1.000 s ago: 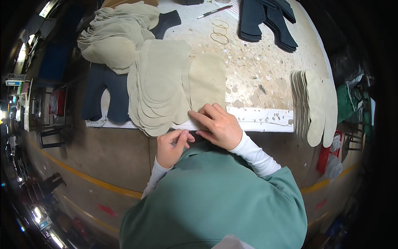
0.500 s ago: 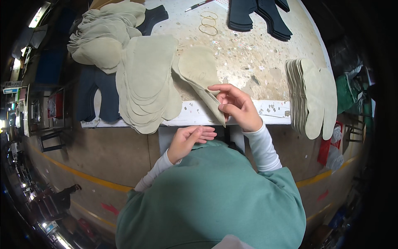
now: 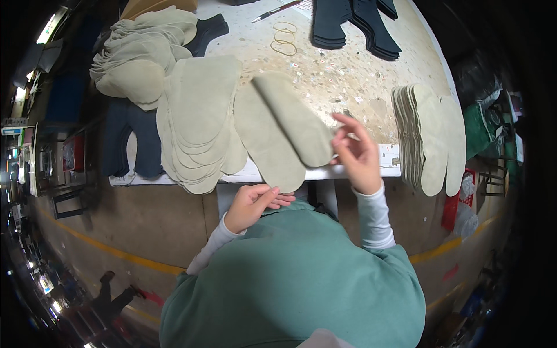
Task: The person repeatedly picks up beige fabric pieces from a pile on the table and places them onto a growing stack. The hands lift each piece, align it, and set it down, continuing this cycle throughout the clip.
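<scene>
A pale beige two-lobed cut piece (image 3: 261,130), like soft leather or cloth, lies at the front edge of the table. Its right lobe is raised in a curled flap. My right hand (image 3: 361,159) is at the outer edge of that flap, thumb and lower fingers closed on it, index finger lifted. Just past the table edge, my left hand (image 3: 252,207) is open, palm turned inward, fingers stretched out at the rounded tip of the left lobe. Whether they touch it is hard to tell. Beside the piece, a fanned stack of similar pieces (image 3: 200,98) overhangs the edge.
Another neat beige stack (image 3: 432,139) hangs over the front edge at right. A beige heap (image 3: 136,58) is at far left, above dark blue cut pieces (image 3: 145,142). More dark pieces (image 3: 371,29), rubber bands (image 3: 284,39) and a pen (image 3: 275,11) lie toward the back.
The beige piece's lobes have spread apart, the right one swinging up and over. My right hand has moved right with its edge. The left lobe's tip now reaches my left hand.
</scene>
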The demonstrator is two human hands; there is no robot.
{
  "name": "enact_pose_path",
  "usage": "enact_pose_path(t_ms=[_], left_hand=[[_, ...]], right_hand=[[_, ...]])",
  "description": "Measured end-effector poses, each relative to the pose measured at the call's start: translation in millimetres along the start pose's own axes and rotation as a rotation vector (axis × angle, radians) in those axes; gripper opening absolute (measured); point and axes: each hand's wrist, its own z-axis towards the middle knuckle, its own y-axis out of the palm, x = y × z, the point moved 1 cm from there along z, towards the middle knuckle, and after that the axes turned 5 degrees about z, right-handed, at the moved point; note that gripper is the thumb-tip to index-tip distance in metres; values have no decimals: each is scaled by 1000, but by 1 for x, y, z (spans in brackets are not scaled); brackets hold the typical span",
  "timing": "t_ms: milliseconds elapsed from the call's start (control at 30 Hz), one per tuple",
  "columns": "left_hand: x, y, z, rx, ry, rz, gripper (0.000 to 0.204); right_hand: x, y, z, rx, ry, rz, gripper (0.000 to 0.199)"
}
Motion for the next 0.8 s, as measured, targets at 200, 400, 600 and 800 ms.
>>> enact_pose_path(t_ms=[200,400,600,800], left_hand=[[4,-8,-2,70,33,18,33],[9,-3,0,70,-1,30,32],[5,-17,-12,-4,-99,-218,37],[-2,-14,-15,5,-120,-155,38]], right_hand=[[-3,-29,-29,128,95,-27,48],[-6,-24,-42,85,120,-249,44],[-9,-1,-8,57,28,-349,37],[7,54,22,-171,-155,-520,44]])
